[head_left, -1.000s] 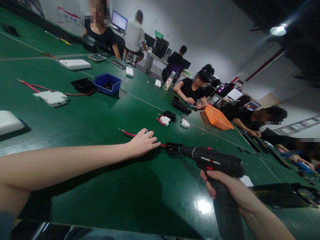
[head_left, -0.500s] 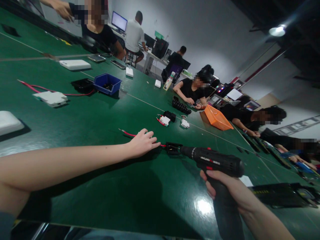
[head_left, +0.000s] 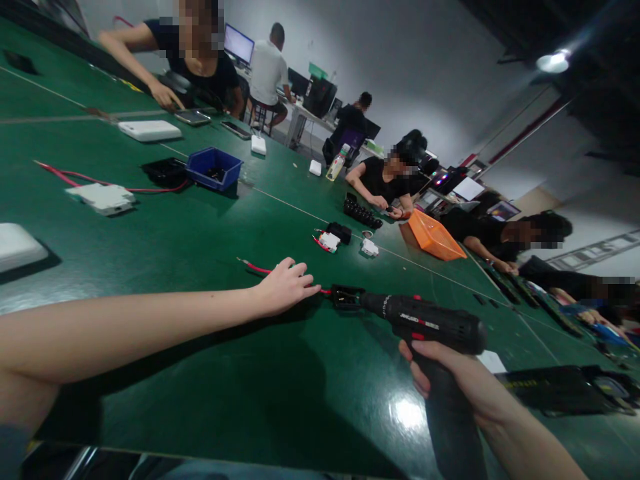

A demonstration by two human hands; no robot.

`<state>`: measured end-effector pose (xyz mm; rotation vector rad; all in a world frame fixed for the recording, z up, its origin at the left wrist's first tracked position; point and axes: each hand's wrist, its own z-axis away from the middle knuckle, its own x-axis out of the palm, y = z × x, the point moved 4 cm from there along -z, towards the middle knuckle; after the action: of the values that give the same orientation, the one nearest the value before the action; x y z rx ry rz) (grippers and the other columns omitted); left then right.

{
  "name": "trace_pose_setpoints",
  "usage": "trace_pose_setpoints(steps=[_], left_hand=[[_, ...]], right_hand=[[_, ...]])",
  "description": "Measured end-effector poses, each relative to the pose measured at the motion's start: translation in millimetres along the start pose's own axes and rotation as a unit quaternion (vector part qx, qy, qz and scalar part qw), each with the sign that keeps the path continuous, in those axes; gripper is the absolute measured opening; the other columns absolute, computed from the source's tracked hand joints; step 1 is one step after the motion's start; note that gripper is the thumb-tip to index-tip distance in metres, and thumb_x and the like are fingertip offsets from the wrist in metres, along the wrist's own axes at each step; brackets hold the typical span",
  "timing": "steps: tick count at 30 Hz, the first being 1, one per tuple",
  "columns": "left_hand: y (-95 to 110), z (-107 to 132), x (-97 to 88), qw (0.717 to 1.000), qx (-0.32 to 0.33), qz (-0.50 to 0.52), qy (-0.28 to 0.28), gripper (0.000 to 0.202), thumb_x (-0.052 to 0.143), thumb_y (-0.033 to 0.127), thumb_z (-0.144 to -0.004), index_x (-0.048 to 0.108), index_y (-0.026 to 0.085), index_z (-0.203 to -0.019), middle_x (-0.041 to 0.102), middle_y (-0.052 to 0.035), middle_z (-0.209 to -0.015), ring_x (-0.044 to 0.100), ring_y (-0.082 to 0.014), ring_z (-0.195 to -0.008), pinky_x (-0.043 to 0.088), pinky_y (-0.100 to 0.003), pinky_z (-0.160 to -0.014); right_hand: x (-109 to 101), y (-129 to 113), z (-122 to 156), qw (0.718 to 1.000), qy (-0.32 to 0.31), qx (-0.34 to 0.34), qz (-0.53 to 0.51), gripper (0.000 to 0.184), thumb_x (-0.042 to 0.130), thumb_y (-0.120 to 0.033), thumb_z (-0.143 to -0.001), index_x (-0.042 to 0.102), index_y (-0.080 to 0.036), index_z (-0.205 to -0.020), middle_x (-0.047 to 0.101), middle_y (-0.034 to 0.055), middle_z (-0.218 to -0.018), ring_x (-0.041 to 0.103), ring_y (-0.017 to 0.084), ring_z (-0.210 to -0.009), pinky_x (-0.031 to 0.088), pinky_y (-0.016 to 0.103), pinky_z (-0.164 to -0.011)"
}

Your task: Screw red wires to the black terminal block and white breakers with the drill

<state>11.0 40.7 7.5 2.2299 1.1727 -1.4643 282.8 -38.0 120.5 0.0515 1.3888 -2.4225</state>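
My right hand (head_left: pixel 460 380) is wrapped round the grip of a black cordless drill (head_left: pixel 430 321) with red marks. The drill's nose points left and meets the right side of a small open black housing (head_left: pixel 347 298); the tip is hidden there. From the housing's left side runs a red wire (head_left: pixel 257 268), passing under my left hand (head_left: pixel 287 288). That hand is closed on the wire, fingers pointing right, and the wire's bare end sticks out beyond it on the upper left.
Farther off lie a white breaker with red wires (head_left: pixel 104 198), a blue bin (head_left: pixel 214 169) and an orange basket (head_left: pixel 435 235). A smaller white breaker (head_left: pixel 329 241) lies just beyond my hands. At right is a long black case (head_left: pixel 565 389). Several people sit around the green table (head_left: pixel 210 413).
The person at the upper left has lowered an arm, bringing a hand down near a phone on the table. My hands, the drill and the housing stay almost where they were.
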Motion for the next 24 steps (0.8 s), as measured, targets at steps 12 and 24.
trace_pose_setpoints(steps=[12, 24], left_hand=[[0.5, 0.4, 1.0, 1.000, 0.000, 0.000, -0.003, 0.036, 0.059, 0.018, -0.093, 0.062, 0.027, -0.128, 0.069, -0.0064, -0.099, 0.052, -0.0243, -0.093, 0.028, -0.038, -0.072], [0.2, -0.4, 0.9, 1.000, -0.005, -0.007, -0.010, 0.036, 0.060, 0.018, -0.093, 0.063, 0.028, -0.127, 0.069, -0.0066, -0.097, 0.053, -0.0236, -0.092, 0.030, -0.038, -0.073]], right_hand=[[-0.9, 2.8, -1.7, 0.999, -0.023, -0.004, -0.024, 0.036, 0.072, -0.047, -0.080, 0.069, -0.013, -0.087, 0.059, 0.0018, -0.049, 0.049, 0.011, -0.045, 0.037, 0.023, -0.046], [-0.9, 5.3, 0.9, 0.999, -0.030, -0.008, -0.038, 0.035, 0.071, -0.047, -0.081, 0.070, -0.012, -0.090, 0.060, 0.0023, -0.051, 0.049, 0.011, -0.046, 0.037, 0.023, -0.046]])
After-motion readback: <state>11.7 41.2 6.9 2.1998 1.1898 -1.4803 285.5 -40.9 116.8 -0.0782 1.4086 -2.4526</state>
